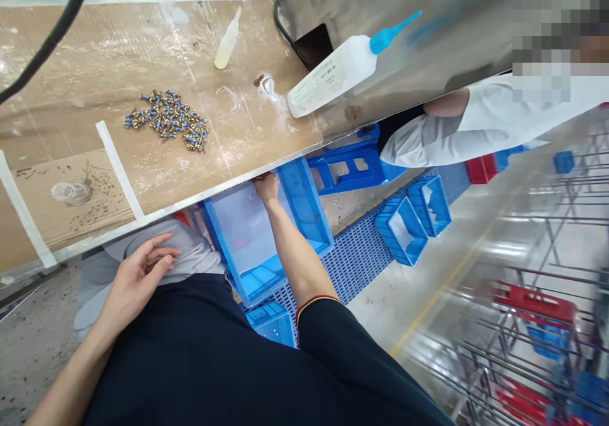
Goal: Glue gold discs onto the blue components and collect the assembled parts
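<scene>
Two bare hands work at the near edge of the worktop [200, 179]. The right hand [267, 188] reaches down into a blue plastic bin [304, 198] standing just below that edge. Its fingertips disappear under the worktop's metal trim, so whether it is gripping anything cannot be told. The left hand [137, 280] lies open, fingers loosely spread and curved, on a grey cloth [190, 248] to the left of the bin, holding nothing visible.

On the cardboard-covered worktop, a loose heap of small brass fittings with blue parts [166, 120] sits left of centre, between strips of white tape [118, 169] and well apart from both hands. Farther away stands a small translucent squeeze bottle [228, 39], lying tilted, and to its right a larger white bottle with a blue nozzle [333, 71] rests slanted against a stainless steel panel [419, 26].

To the right, a co-worker's white sleeve [428, 147] shows beyond the worktop. Two more blue bins [402, 231] sit on blue floor grating [361, 255] — and farther right stand metal racks with red parts [533, 305].
</scene>
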The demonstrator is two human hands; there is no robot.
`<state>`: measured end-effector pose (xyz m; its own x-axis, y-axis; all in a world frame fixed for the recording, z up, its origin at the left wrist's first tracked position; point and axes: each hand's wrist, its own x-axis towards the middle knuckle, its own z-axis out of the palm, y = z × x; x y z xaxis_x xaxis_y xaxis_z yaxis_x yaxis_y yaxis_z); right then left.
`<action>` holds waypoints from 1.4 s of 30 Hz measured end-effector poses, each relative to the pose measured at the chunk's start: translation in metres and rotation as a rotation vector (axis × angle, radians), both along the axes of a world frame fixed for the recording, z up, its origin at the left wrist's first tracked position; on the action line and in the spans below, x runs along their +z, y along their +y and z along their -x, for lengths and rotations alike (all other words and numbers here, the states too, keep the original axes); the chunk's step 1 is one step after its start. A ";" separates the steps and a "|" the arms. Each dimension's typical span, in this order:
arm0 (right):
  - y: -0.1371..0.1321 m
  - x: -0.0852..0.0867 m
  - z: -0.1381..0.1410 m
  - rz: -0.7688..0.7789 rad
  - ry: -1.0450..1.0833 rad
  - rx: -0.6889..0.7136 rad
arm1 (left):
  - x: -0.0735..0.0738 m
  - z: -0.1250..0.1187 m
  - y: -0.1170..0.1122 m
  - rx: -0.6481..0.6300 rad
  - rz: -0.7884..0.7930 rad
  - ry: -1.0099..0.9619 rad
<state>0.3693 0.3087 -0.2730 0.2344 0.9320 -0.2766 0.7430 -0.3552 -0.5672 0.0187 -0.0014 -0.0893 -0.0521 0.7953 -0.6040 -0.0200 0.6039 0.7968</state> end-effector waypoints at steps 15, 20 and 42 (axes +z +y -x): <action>-0.013 0.016 0.004 -0.082 0.049 -0.020 | -0.008 0.003 -0.006 0.015 -0.020 -0.031; -0.052 0.072 0.010 -0.405 0.128 -0.178 | -0.012 0.006 -0.011 0.041 -0.028 -0.040; -0.030 0.213 0.209 -0.511 -0.311 1.017 | 0.070 0.095 -0.127 0.519 -0.078 0.326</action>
<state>0.1599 0.2786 -0.0595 -0.6882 0.7154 0.1208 0.6851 0.6956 -0.2164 -0.0764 -0.1285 -0.0197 -0.6163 0.6579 -0.4328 -0.0438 0.5201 0.8530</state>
